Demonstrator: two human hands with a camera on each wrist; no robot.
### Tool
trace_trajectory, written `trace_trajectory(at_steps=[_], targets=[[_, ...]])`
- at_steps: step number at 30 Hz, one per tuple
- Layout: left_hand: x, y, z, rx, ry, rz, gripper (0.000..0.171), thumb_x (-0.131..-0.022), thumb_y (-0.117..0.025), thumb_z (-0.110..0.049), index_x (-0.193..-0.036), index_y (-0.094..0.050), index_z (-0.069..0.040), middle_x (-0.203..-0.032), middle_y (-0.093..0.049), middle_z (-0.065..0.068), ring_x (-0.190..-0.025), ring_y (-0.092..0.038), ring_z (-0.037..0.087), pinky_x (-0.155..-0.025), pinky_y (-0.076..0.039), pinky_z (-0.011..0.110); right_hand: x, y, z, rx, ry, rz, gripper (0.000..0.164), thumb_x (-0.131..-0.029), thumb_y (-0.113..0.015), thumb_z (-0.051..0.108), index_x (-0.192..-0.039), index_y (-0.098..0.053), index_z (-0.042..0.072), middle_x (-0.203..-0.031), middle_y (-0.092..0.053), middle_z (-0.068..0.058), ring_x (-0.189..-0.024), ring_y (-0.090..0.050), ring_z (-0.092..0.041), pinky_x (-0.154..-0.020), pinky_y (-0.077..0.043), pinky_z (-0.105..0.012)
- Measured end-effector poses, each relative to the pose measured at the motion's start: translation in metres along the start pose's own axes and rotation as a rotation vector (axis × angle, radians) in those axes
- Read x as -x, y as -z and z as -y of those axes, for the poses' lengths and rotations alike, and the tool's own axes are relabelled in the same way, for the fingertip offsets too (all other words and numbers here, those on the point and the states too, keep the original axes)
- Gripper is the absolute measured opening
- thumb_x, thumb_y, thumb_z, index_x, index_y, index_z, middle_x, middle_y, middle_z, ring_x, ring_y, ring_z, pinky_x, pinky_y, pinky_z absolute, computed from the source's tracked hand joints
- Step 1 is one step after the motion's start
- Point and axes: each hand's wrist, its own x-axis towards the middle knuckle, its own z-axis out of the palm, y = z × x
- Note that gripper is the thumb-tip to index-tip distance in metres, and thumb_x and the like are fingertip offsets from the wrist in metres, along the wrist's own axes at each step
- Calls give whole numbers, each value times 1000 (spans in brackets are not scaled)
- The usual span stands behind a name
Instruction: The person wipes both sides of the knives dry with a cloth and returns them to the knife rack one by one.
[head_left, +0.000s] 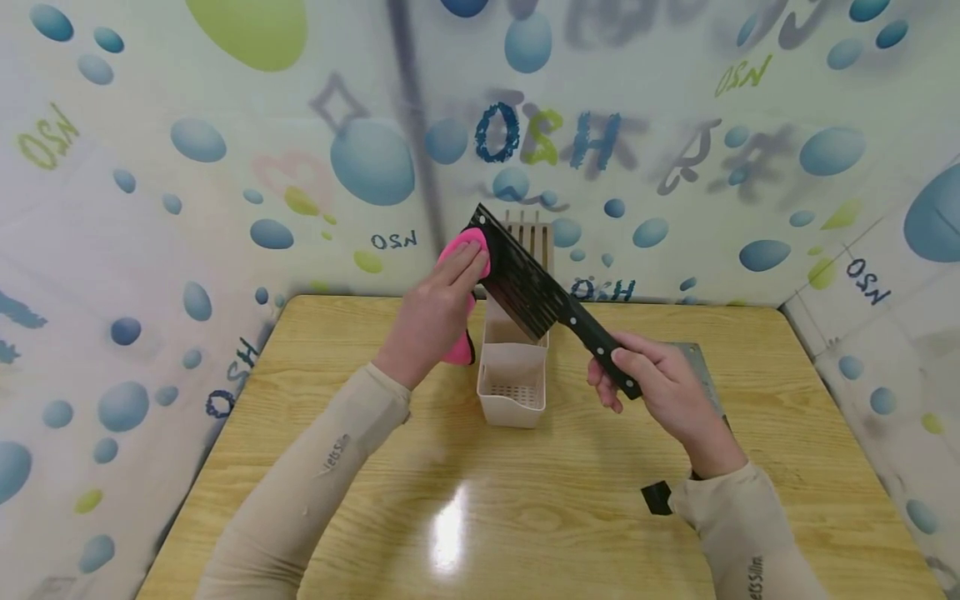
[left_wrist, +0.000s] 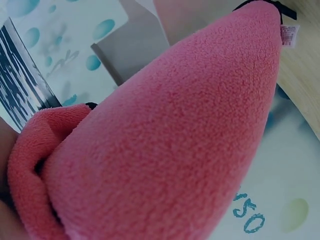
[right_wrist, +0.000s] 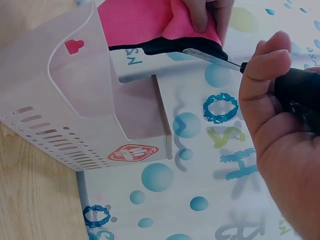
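A person's two hands hold a big, wide metal knife [head_left: 528, 292] with a black handle, tilted up in the air.
The right hand [head_left: 663, 383] curls round its handle. The left hand [head_left: 433, 315] pinches a soft, fluffy pink cloth [left_wrist: 165, 120] on the blade's other end. Nearby, a cream plastic holder [head_left: 513, 415] stands on the shiny yellow wooden table [head_left: 585, 525].

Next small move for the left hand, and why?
I'd slide the pink cloth along the blade toward the handle. The left hand holds it against only the blade's far end, leaving the stretch nearer the handle uncovered, while the right hand grips the handle, which should help steady it.
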Motion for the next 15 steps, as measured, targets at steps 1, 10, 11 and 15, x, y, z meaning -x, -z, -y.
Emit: trace_trajectory(at_steps=[1,10,11,15], targets=[[0,0,1,3,6,-1,51,-90,-71,7,-140,-61,4,-144,-60,20,-134,-59,29,-105,-52,39,0,0,0,-4,3,4,34,-112,-35,9,-113,-61,-12,-84,-64,-9,-62,-60,-21,-51,-55,-32],[2,3,8,14,55,8,50,-90,-69,8,-139,-61,5,-145,-60,20,-134,-59,31,-104,-53,40,1,4,1,-21,22,21,32,-112,-36,10,-114,-64,-7,-84,-65,-8,-62,-59,-20,-50,-54,-32],[3,4,9,16,59,7,50,-90,-69,8,-139,-61,5,-144,-60,20,-134,-59,31,-104,-53,40,1,4,2,-13,21,21,32,-112,-36,10,-113,-64,-7,-84,-65,-8,-62,-59,-20,-51,-54,-32],[4,5,12,21,74,4,50,-90,-68,10,-139,-61,5,-145,-60,20,-135,-58,31,-104,-53,41,-1,5,3,4,36,26,33,-112,-36,9,-113,-63,-10,-84,-66,-10,-61,-59,-20,-50,-54,-32]])
